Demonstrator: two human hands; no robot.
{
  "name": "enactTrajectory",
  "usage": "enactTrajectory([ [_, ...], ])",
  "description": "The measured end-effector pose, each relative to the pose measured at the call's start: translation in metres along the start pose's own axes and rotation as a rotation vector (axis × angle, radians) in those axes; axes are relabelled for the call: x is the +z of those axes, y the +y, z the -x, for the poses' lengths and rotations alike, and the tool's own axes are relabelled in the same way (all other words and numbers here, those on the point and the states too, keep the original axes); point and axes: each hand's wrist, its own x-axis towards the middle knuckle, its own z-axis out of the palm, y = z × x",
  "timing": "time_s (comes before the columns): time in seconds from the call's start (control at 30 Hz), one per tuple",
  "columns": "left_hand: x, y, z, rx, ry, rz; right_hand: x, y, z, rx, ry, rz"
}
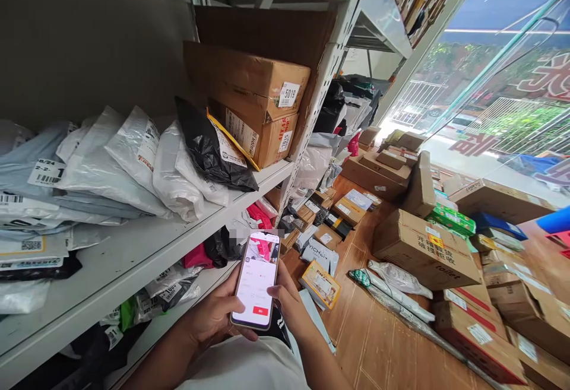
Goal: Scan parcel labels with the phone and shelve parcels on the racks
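A smartphone (255, 280) is held upright between both hands, low in the middle of the head view. Its lit screen has a small picture at the top, a white form and a red button near the bottom. My left hand (216, 307) wraps the phone's left edge, its thumb over the lower left of the screen. Around the right edge curl the fingers of my right hand (287, 298), with the thumb at the screen's right side. The fingers behind the phone are partly hidden. Just beyond the phone, a metal shelf (262, 185) holds bagged parcels.
Grey and white bags (111, 164), a black bag (214, 146) and stacked cartons (267, 93) fill the shelf at left. On the wooden floor (356, 319) at right lie several parcels and a large carton (418, 244). A window (503, 81) stands behind.
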Motion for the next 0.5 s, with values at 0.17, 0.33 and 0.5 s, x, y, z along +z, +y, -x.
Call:
enactTrajectory([
  [0.17,-0.006,-0.002,-0.001,0.033,-0.083,0.099,0.002,0.008,0.000,0.014,0.076,-0.012],
  [0.33,-0.009,-0.004,0.002,0.002,-0.092,0.126,0.008,0.018,-0.006,-0.021,0.144,-0.028],
  [0.5,-0.013,-0.010,-0.003,0.028,-0.115,0.107,0.000,0.034,-0.006,-0.051,0.066,-0.027],
])
